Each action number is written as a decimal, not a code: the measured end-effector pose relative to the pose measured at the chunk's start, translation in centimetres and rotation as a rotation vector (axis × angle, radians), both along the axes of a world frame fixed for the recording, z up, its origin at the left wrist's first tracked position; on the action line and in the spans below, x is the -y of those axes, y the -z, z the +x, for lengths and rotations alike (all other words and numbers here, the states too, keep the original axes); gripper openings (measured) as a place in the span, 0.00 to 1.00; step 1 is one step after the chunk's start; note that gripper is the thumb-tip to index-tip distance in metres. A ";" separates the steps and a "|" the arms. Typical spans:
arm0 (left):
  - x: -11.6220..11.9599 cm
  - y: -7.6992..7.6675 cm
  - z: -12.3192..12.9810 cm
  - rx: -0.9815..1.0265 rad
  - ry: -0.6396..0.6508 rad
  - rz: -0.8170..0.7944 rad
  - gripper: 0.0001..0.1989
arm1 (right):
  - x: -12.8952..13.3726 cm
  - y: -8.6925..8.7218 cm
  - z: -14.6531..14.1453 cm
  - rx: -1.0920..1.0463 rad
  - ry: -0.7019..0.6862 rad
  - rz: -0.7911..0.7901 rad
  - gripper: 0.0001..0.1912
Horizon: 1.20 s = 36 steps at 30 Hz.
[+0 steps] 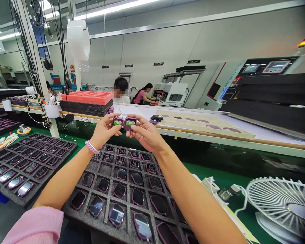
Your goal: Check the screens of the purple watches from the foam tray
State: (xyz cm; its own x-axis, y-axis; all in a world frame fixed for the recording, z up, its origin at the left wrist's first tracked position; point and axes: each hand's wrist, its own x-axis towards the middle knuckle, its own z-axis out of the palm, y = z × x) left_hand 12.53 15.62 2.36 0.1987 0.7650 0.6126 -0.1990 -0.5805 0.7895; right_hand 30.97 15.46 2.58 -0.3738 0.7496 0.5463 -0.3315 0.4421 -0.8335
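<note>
Green matting covers our worktop (208, 176) on a bright factory line, and we raise both hands above it at chest height. Our left hand (103, 130) pinches one purple smartwatch body (117, 122) between thumb and fingertips, fingers closed on its edges; our right hand (146, 134) clamps a second watch body (129, 123) the same way. The two watches sit side by side, nearly touching, lit screens facing us, each directly ahead of the hand holding it, so neither hand is nearer than the other. Below our wrists lies a black foam tray (124, 189) whose cells hold more purple watch bodies, dark screens upward. Another filled tray (27, 162) rests to the left. A white fan (282, 200) lies at the right. Two people sit beyond the far bench.
</note>
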 end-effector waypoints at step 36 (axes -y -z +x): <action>1.4 -0.1 -0.3 0.003 0.058 -0.134 0.26 | 0.5 0.4 -0.6 -0.042 0.002 -0.076 0.26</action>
